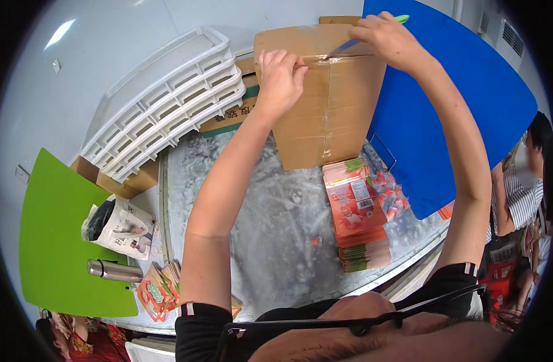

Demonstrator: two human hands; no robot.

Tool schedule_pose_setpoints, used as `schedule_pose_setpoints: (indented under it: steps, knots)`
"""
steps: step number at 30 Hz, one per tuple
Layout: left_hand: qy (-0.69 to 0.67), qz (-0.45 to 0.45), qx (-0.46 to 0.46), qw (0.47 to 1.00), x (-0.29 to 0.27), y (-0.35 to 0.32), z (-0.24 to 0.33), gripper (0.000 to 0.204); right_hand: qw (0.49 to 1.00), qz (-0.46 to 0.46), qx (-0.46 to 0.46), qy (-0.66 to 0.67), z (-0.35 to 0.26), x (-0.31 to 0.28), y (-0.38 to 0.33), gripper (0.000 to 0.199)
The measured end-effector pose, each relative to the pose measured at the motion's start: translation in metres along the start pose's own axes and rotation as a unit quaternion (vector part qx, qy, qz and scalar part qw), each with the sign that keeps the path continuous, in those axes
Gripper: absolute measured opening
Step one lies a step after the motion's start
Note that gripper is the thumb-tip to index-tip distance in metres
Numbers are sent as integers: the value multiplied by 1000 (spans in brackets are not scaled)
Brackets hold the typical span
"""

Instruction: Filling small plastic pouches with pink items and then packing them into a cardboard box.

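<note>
A tall brown cardboard box (303, 120) stands upright at the far side of the metal table, with clear tape down its front seam. My left hand (281, 83) grips the box's upper left edge, fingers bent over the top. Closed around a knife (344, 47), my right hand (392, 42) is above the box's upper right side. The knife's green handle end sticks out behind the hand, and its bluish blade points down-left to the taped seam at the top edge. How deep the tip sits cannot be made out.
Stacks of red printed pouches (356, 208) and small red-and-clear packets (390, 196) lie before the box. White plastic trays (168, 108) are piled at left. A blue panel (433, 108) rises at right, a green panel (53, 241) at left near a steel flask (115, 270). People are at the right edge.
</note>
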State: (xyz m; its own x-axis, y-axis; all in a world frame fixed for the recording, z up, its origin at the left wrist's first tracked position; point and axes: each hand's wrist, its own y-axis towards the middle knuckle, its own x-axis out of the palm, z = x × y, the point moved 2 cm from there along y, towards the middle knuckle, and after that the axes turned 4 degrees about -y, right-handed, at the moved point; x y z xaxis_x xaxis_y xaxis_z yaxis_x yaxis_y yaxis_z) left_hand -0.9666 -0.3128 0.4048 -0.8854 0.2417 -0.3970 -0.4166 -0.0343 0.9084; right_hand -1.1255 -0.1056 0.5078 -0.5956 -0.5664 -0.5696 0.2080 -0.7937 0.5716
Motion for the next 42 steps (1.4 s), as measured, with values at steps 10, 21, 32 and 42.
schedule_pose_setpoints:
  steps: [10, 21, 32, 42]
  knots:
    - [106, -16, 46, 993, -1, -10, 3, 25, 901, 70, 392, 170, -10, 47, -86, 29]
    - [49, 39, 15, 998, -37, -51, 73, 21, 512, 231, 686, 463, -88, 127, -141, 73]
    - [64, 88, -49, 993, -96, -136, 129, 23, 608, 260, 574, 484, -166, 83, -185, 73]
    - [157, 79, -196, 965, -175, -251, 157, 23, 810, 286, 328, 394, -262, -31, -87, 86]
